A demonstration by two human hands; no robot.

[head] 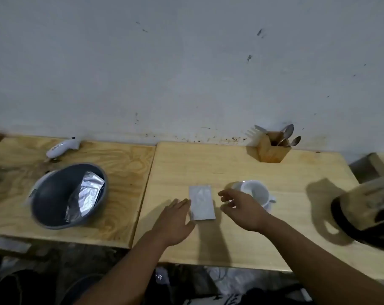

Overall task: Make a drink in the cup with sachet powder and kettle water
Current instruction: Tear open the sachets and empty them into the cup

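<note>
A flat silver sachet (201, 202) lies on the wooden table (230, 166) in front of me. My left hand (174, 220) rests flat just left of it, fingertips touching its left edge. My right hand (241, 208) hovers to the sachet's right with fingers spread, holding nothing. Behind that hand stands a white cup (255, 191) on a saucer, partly hidden by my fingers. The dark kettle (366, 213) sits at the table's right edge, blurred and cut off by the frame.
A grey bowl (54, 194) with several foil sachets (85, 194) stands on the left table. A white handheld device (62, 147) lies by the wall. A wooden holder (272, 148) with spoons and a fork stands at the back.
</note>
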